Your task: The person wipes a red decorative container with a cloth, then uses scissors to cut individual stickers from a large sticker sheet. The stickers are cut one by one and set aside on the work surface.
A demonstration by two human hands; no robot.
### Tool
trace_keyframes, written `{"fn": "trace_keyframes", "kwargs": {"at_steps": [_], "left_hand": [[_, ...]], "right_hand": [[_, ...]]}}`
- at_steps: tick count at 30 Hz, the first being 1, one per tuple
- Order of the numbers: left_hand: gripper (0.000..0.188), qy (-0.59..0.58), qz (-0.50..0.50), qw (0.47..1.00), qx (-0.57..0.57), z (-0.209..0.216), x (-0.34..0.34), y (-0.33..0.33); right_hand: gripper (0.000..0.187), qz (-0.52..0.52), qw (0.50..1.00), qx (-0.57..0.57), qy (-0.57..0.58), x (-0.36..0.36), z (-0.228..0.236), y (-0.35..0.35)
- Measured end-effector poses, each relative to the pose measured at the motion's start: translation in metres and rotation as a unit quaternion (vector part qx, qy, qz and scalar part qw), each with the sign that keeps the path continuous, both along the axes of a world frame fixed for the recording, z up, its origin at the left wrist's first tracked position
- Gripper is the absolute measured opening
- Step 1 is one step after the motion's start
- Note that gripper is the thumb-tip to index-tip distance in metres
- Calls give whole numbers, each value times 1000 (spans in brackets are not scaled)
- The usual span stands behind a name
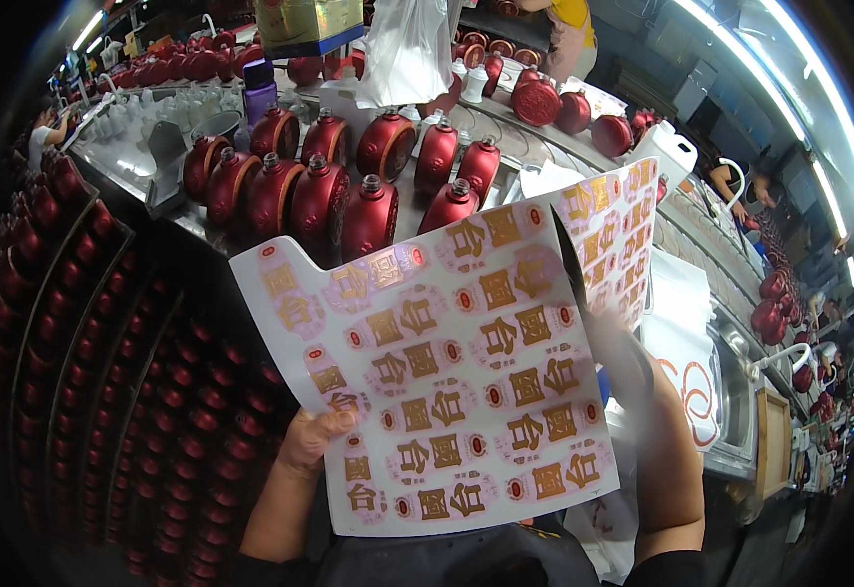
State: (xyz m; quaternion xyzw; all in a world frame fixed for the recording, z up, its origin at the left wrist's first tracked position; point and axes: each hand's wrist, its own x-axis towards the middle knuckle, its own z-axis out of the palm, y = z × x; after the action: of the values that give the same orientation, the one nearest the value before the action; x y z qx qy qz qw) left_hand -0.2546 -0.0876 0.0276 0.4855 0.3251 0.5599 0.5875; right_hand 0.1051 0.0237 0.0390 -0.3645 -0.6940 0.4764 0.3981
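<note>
Head view: racked red bottles (187,430) at 8 o'clock, standing bottles (319,201) at 11, just off label sheet's (447,391) top edge; depth clearance unclear. Sheet mid-frame. Left hand (314,440) at 7 pinches its edge, thumb in front. Right hand (623,370) at 4 blurred, can't tell fingers. Sheet white, bowed, gold-on-pink print.

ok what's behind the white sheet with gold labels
Round red bottles show past its upper edge, and a gold-printed white panel at right; whatever the sheet covers can't be seen.

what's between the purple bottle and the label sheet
Red bottles stand between the purple bottle and the label sheet in the head view.
</note>
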Motion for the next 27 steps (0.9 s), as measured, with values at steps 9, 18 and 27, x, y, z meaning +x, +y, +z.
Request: {"fn": "trace_keyframes", "kwargs": {"at_steps": [9, 18, 27], "left_hand": [[62, -4, 4, 1000, 17, -5, 1, 0], [60, -4, 13, 1000, -8, -13, 1, 2], [61, -32, 0, 999, 3, -9, 7, 4]], "right_hand": [[80, -47, 998, -22, 42, -7, 4, -8], [80, -46, 997, -19, 51, 1, -5, 5], [83, -63, 997, 9, 47, -8, 8, 7]]}}
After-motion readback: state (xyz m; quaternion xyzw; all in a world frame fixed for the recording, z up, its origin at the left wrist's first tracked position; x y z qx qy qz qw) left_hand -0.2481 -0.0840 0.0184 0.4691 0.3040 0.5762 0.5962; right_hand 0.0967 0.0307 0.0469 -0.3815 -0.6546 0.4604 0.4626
